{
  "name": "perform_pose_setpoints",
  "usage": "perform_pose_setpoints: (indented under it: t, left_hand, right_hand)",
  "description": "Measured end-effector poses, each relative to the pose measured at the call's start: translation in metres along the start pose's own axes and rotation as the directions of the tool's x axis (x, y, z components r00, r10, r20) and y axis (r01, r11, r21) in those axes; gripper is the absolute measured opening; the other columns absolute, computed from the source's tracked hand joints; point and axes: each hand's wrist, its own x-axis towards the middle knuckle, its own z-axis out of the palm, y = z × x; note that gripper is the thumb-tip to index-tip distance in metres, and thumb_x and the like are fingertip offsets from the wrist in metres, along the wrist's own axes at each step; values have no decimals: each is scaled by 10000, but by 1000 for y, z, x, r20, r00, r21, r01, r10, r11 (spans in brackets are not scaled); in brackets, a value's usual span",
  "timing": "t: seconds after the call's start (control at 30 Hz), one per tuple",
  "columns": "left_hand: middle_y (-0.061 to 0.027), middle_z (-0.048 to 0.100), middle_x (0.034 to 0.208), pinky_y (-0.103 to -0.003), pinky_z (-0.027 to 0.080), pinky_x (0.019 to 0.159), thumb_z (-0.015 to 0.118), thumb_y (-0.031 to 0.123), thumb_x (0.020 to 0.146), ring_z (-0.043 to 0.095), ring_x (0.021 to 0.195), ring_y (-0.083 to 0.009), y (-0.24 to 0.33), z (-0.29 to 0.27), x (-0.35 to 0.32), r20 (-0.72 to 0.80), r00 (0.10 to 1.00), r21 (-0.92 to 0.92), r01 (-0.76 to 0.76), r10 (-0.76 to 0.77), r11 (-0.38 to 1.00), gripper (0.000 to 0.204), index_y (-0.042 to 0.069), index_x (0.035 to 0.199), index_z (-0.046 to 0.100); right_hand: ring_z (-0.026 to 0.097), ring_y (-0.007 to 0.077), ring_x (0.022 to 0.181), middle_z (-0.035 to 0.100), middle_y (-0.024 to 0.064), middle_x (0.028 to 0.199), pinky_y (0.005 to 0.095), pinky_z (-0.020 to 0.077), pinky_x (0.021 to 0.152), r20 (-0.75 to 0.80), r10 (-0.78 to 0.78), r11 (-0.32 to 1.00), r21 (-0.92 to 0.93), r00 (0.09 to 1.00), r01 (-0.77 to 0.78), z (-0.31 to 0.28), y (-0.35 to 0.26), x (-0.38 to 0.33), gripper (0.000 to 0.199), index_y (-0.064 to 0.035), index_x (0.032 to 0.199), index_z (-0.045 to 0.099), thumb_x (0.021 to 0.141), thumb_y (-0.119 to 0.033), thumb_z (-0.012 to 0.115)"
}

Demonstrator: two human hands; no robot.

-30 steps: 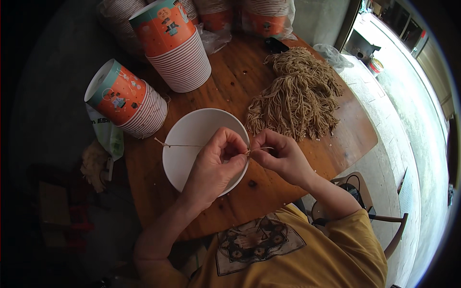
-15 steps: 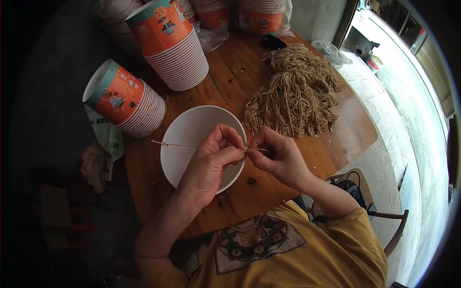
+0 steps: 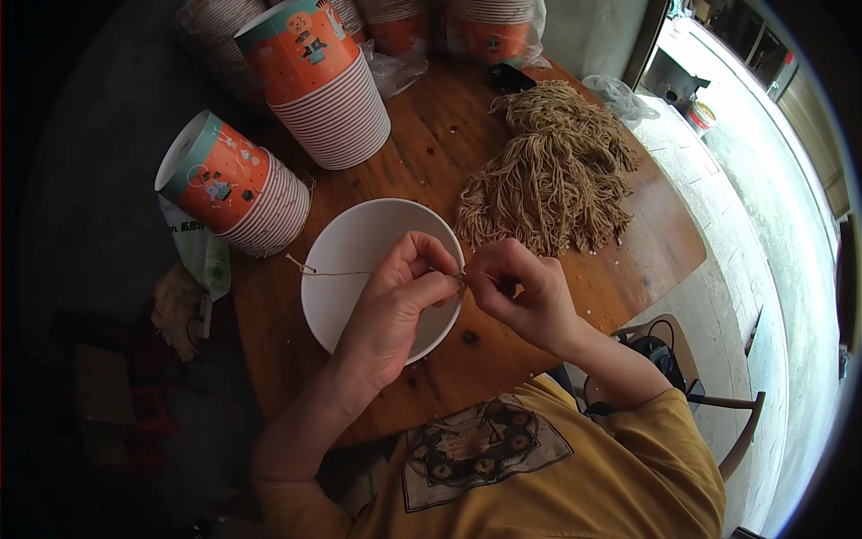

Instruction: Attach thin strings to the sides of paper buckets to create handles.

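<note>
Head view: toward the near left corner of the counter [image 3: 655, 265], a white tub [image 3: 359, 235] is standing, tan string [image 3: 341, 273] running over its left rim to the left hand [image 3: 395, 301]. This and the right hand [image 3: 525, 292] are meeting at the right rim, fingers [image 3: 435, 287] closed, pinching the string. A heap of strings [image 3: 549, 175] is lying toward the right edge.

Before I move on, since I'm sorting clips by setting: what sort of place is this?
Probably a small workshop or home workspace: a wooden table bears stacks of orange patterned tubs and a big heap of tan cords.
</note>
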Motion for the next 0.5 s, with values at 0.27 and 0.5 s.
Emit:
perform_pose_setpoints:
  t: [0.27,0.5]
  left_hand:
    - [1,532,902,-218,429,778,569,-14,830,508,835,-59,-3,2,0,-46,996,81,-68,72,994,150,61,936,495]
    - [3,507,868,-215,433,736,572,-7,834,498,807,-55,-6,8,-3,-47,977,329,-180,206,927,167,51,939,455]
  right_hand:
    - [621,163,590,622,55,741,270,485,512,84,-352,867,-346,932,358,-7,5,8,168,-49,934,589,783,-2,647]
    - [616,200,589,599,66,677,305,484,497,236,-384,747,-488,892,451,-13,-10,15,117,-59,864,584,766,-56,647]
